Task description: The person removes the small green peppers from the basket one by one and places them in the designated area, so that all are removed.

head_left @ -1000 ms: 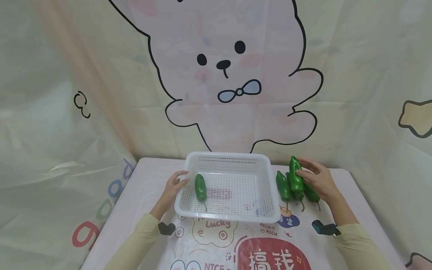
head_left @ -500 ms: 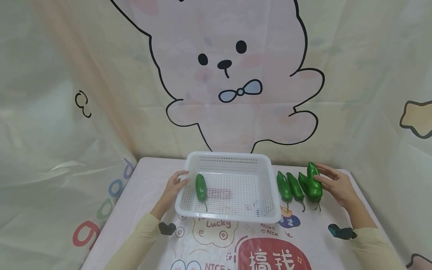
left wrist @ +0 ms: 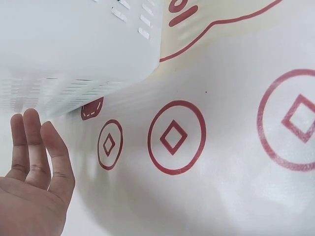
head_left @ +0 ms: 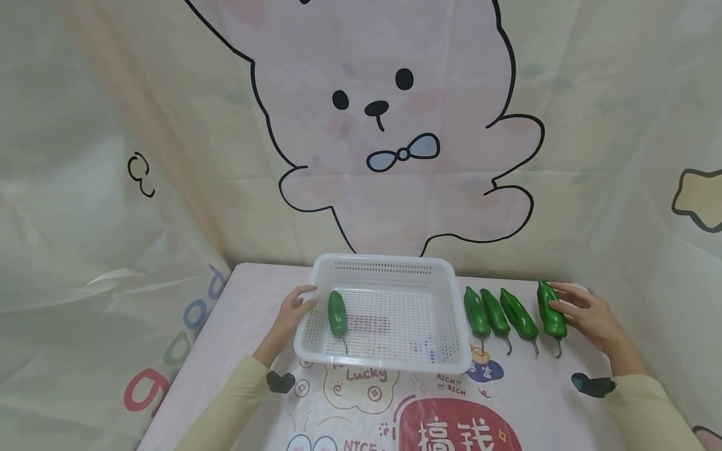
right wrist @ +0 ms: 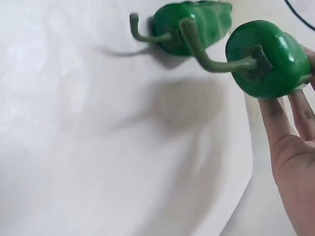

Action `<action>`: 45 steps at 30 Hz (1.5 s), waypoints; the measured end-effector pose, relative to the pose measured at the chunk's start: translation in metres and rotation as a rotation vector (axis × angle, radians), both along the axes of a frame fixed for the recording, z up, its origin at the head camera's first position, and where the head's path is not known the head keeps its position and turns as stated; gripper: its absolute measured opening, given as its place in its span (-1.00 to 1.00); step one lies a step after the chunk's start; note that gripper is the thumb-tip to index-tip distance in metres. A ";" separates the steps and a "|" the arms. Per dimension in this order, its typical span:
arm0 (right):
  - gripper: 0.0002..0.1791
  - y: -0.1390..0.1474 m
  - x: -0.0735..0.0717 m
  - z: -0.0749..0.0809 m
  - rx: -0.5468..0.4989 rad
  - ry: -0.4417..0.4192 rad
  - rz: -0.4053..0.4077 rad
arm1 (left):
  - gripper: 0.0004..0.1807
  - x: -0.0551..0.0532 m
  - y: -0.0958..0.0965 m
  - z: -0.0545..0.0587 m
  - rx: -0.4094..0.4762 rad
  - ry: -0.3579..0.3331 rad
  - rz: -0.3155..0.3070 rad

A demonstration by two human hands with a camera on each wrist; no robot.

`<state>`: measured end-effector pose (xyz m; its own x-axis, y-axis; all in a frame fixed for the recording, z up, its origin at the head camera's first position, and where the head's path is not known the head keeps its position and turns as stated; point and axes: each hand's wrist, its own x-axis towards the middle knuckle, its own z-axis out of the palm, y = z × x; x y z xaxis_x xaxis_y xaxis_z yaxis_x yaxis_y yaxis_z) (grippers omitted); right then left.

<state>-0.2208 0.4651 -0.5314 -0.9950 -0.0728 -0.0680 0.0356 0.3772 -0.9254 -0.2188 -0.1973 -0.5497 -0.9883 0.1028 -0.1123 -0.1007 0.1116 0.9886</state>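
Observation:
My right hand (head_left: 588, 313) holds a green pepper (head_left: 551, 311) at the right end of the table, its stem toward me. In the right wrist view this pepper (right wrist: 268, 59) casts a shadow apart from it, so it is above the surface. Three more green peppers lie in a row to its left: one nearest the hand (head_left: 519, 314), a middle one (head_left: 495, 313) and one beside the basket (head_left: 477, 313). At the left side of the white basket (head_left: 383, 363), my left hand (head_left: 289, 319) touches the wall with nearly straight fingers (left wrist: 34, 137). Inside lies another green pepper (head_left: 337, 314).
A printed white cloth (head_left: 361, 398) covers the table (head_left: 248, 282). Behind it hangs a backdrop (head_left: 451, 207) with a cartoon figure, and fabric walls stand on both sides. The right table edge lies close to the right hand.
My right hand has carried its pepper to the right and lower, from over the others to the row's right end. The left hand and basket have stayed put.

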 end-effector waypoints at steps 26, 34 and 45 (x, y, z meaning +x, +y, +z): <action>-0.24 0.002 -0.014 -0.048 0.137 -0.007 -0.073 | -0.50 0.015 0.008 0.035 -0.019 0.015 -0.027; -0.29 -0.005 -0.016 -0.047 0.174 0.043 -0.112 | -0.51 0.015 0.007 0.034 -0.016 0.014 -0.015; -0.24 -0.007 -0.007 -0.027 0.324 0.023 -0.047 | -0.51 0.016 0.006 0.034 -0.009 0.013 -0.025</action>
<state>-0.2279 0.4576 -0.5585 -0.9983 -0.0054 -0.0572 0.0399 0.6506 -0.7584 -0.2031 -0.1912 -0.5161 -0.9869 0.1262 -0.1008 -0.0853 0.1225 0.9888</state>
